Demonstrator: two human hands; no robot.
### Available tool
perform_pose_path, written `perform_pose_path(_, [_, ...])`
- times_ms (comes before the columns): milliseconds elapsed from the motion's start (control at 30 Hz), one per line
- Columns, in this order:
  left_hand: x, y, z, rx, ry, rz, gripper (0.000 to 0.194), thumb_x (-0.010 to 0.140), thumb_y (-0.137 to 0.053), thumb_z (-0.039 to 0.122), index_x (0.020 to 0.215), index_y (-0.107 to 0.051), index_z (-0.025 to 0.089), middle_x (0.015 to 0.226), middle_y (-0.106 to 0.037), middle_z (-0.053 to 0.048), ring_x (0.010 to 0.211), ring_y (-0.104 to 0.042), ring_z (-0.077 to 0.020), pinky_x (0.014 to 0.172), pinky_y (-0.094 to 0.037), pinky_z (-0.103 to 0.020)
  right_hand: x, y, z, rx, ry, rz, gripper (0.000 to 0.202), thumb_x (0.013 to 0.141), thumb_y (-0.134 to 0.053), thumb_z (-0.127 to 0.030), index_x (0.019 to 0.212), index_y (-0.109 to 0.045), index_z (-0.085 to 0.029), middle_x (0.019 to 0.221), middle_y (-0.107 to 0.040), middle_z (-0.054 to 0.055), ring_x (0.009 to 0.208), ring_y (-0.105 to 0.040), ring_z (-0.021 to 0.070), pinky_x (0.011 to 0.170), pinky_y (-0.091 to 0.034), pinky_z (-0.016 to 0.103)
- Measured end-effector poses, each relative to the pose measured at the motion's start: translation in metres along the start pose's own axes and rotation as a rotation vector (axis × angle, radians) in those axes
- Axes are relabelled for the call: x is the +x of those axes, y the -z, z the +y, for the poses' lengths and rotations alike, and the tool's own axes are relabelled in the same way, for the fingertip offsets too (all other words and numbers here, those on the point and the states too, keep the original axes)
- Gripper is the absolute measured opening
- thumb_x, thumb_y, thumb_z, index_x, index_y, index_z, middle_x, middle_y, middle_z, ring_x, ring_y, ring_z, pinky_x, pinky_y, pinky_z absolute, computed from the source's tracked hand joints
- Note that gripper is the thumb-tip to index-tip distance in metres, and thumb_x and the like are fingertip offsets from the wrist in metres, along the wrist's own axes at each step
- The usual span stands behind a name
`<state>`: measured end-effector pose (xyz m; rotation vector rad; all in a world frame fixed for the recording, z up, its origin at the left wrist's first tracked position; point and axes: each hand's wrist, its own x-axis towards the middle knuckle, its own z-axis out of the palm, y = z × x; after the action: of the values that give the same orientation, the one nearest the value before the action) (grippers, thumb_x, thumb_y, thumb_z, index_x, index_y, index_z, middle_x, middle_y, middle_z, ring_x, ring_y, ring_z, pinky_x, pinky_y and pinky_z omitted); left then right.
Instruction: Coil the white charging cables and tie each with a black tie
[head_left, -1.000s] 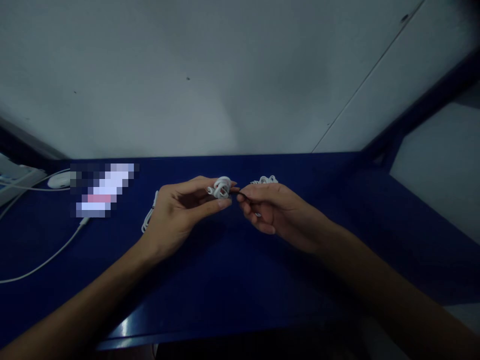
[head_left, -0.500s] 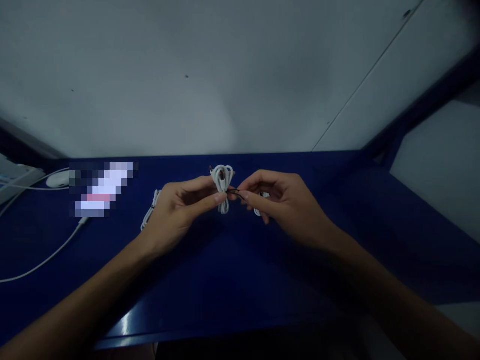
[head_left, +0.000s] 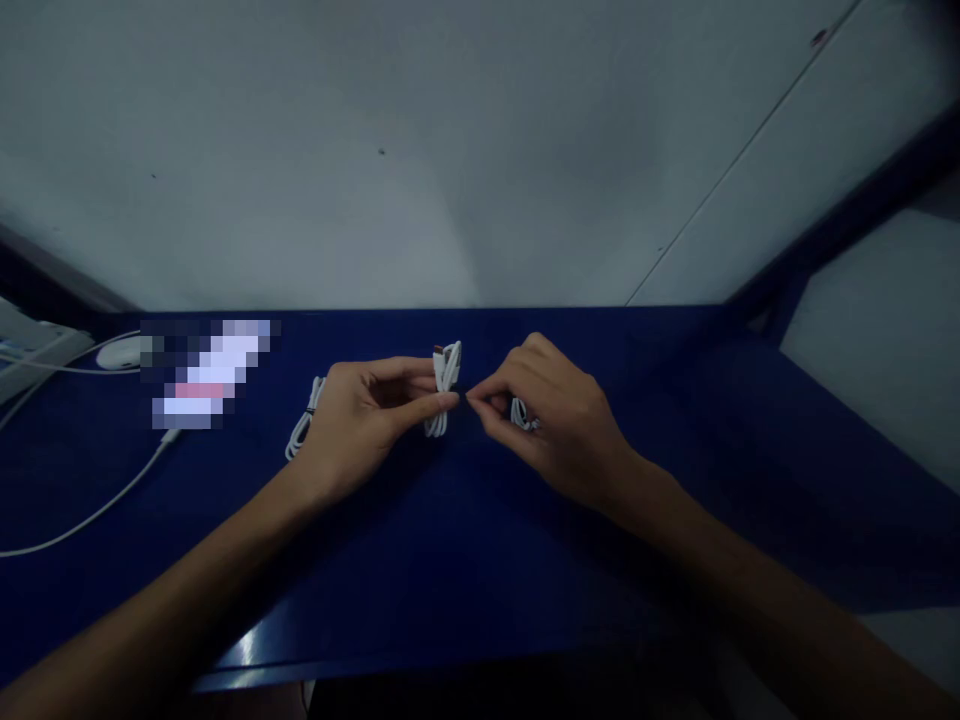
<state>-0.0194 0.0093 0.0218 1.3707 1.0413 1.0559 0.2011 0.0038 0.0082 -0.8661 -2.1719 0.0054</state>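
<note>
My left hand grips a coiled white cable upright between thumb and fingers, just above the blue table. A plug with an orange-brown end sticks out at the top of the coil. Close by on the right, my right hand is pinched, its fingertips a little apart from the coil. Whatever lies in that pinch is too small to make out. Behind the right hand, part of another white coiled cable shows. A third white cable bundle, bound with a black tie, lies left of my left hand, partly covered by it.
On the left of the blue table lies a blurred-out lit screen with a white charging cord running from it. A white rounded device sits beyond it. A grey-white panel rises behind the table.
My right hand has drawn slightly away from the coil and closed into a tighter pinch; the black tie between the hands no longer shows. The held coil has turned, so its plug faces differently.
</note>
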Motion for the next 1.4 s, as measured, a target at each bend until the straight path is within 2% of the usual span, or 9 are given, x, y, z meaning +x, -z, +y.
perform_pose_path(100, [0.000,-0.001,-0.002,-0.037,0.003,0.036,0.026,0.079,-0.095,0.028,0.103,-0.087,0.020,0.096,-0.085,-0.007,0.093,-0.079,-0.0264,0.096,-0.061,-0.041,-0.003,-0.007,-0.001,-0.098,0.056,0.039,0.017,0.103,-0.061,-0.012,0.093,-0.069,-0.022,0.077,-0.065,0.003,0.079,-0.055,0.0213,0.063,-0.046,0.035])
perform_pose_path(233, [0.002,-0.001,-0.006,-0.181,0.029,0.028,0.025,0.083,-0.092,0.025,0.107,-0.086,0.019,0.106,-0.084,-0.008,0.099,-0.079,-0.0223,0.099,-0.059,-0.035,-0.004,-0.009,-0.001,-0.183,0.108,0.119,0.018,0.103,-0.061,-0.011,0.093,-0.070,-0.023,0.076,-0.067,0.003,0.079,-0.058,0.0218,0.064,-0.049,0.036])
perform_pose_path(367, [0.002,0.000,-0.009,-0.295,0.052,-0.030,0.028,0.089,-0.088,0.025,0.116,-0.084,0.020,0.117,-0.083,-0.010,0.112,-0.077,-0.0235,0.103,-0.057,-0.033,-0.002,-0.006,0.003,-0.199,0.043,0.177,0.012,0.102,-0.066,-0.013,0.098,-0.071,-0.023,0.078,-0.068,0.003,0.080,-0.059,0.0223,0.060,-0.046,0.035])
perform_pose_path(467, [0.001,0.001,-0.007,-0.296,0.048,-0.083,0.028,0.092,-0.086,0.024,0.120,-0.083,0.022,0.115,-0.084,-0.009,0.112,-0.078,-0.0230,0.103,-0.058,-0.032,0.000,-0.003,0.007,-0.181,0.000,0.194,0.012,0.104,-0.065,-0.015,0.102,-0.072,-0.024,0.080,-0.068,0.003,0.082,-0.059,0.0226,0.062,-0.047,0.036])
perform_pose_path(633, [0.000,0.002,-0.004,-0.253,0.046,-0.158,0.022,0.093,-0.085,0.023,0.114,-0.085,0.022,0.115,-0.083,-0.008,0.102,-0.079,-0.0190,0.100,-0.059,-0.029,0.002,0.002,0.010,-0.251,0.047,0.200,0.011,0.106,-0.064,-0.016,0.105,-0.072,-0.024,0.081,-0.067,0.004,0.084,-0.061,0.0238,0.066,-0.049,0.038])
perform_pose_path(833, [0.001,0.005,-0.003,-0.164,0.052,-0.147,0.026,0.091,-0.087,0.025,0.116,-0.085,0.022,0.112,-0.082,-0.007,0.101,-0.079,-0.0205,0.101,-0.059,-0.033,0.004,0.008,0.009,-0.319,0.146,0.230,0.007,0.105,-0.068,-0.013,0.104,-0.070,-0.020,0.078,-0.066,0.004,0.081,-0.060,0.0218,0.064,-0.049,0.035])
perform_pose_path(1100, [0.001,0.005,0.001,-0.207,0.041,-0.116,0.026,0.090,-0.089,0.025,0.115,-0.085,0.023,0.108,-0.083,-0.007,0.099,-0.079,-0.0204,0.101,-0.060,-0.034,0.005,0.006,0.000,0.011,-0.059,0.204,0.011,0.106,-0.064,-0.011,0.107,-0.067,-0.021,0.075,-0.056,-0.002,0.075,-0.053,0.0173,0.068,-0.047,0.034])
perform_pose_path(1233, [0.001,0.004,0.002,-0.209,0.041,-0.123,0.025,0.090,-0.088,0.025,0.115,-0.085,0.022,0.107,-0.083,-0.006,0.099,-0.079,-0.0196,0.100,-0.060,-0.032,0.004,0.007,-0.002,0.116,-0.112,0.205,0.012,0.104,-0.066,-0.011,0.107,-0.069,-0.022,0.075,-0.056,-0.003,0.074,-0.052,0.0168,0.069,-0.048,0.034])
perform_pose_path(1400, [0.001,0.004,0.001,-0.192,0.026,-0.088,0.026,0.088,-0.090,0.026,0.113,-0.086,0.022,0.106,-0.084,-0.007,0.101,-0.081,-0.0230,0.103,-0.059,-0.036,0.003,0.010,-0.006,0.266,-0.239,0.172,0.011,0.102,-0.068,-0.014,0.107,-0.072,-0.023,0.078,-0.058,-0.002,0.072,-0.055,0.0153,0.062,-0.048,0.031])
